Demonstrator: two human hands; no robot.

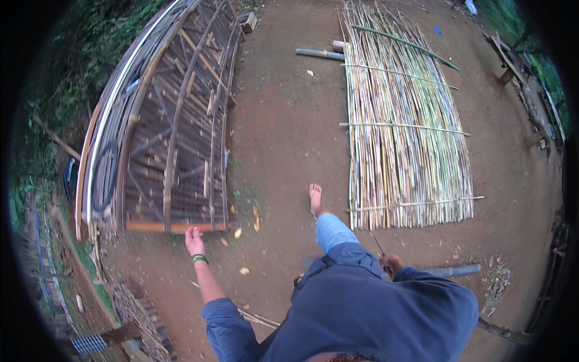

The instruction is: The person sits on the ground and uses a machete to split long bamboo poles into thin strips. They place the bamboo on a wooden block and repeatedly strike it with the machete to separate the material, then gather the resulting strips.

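My left hand [194, 241], with a green band at the wrist, is stretched out to the left. Its fingers look loose and hold nothing I can see; the fingertips overlap the orange-brown end beam [175, 227] of a slatted bamboo structure, and I cannot tell whether they touch. Low by my right hip, my right hand [393, 264] is closed round a knife [378, 245] whose thin dark blade points up and to the left. Its handle is hidden in the fist. Ahead on the right lies a mat of split bamboo strips [404, 151], with several cross sticks over it.
A bamboo pole [452, 271] lies right of my body, beside a scatter of chips [498, 286]. Another pole [318, 54] rests at the mat's far left. Thin sticks [256, 318] lie below my left arm. Bare soil [283, 133] runs between structure and mat.
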